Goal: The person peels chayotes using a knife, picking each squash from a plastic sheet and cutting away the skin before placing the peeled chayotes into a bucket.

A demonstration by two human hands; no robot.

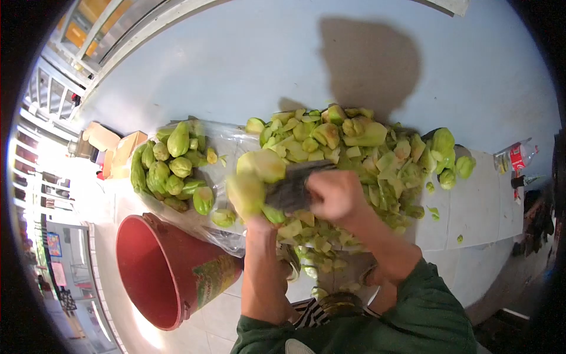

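My right hand (335,194) is closed, blurred by motion, around the handle of a broad dark-bladed cleaver (290,186). The handle itself is hidden in the fist. In my left hand (260,223) is a pale green chayote (245,192), with the blade right beside it; whether they touch I cannot tell. Another pale chayote (263,165) shows just behind the blade. Beneath and beyond both hands lies a wide heap of chayote peels and cut pieces (377,171).
Whole green chayotes (171,168) lie on clear plastic (227,141) at the left. A large red bucket (144,274) leans near my left forearm. Several chayotes (445,156) and a red-labelled bottle (521,156) are on the right. A cardboard box (125,154) stands far left.
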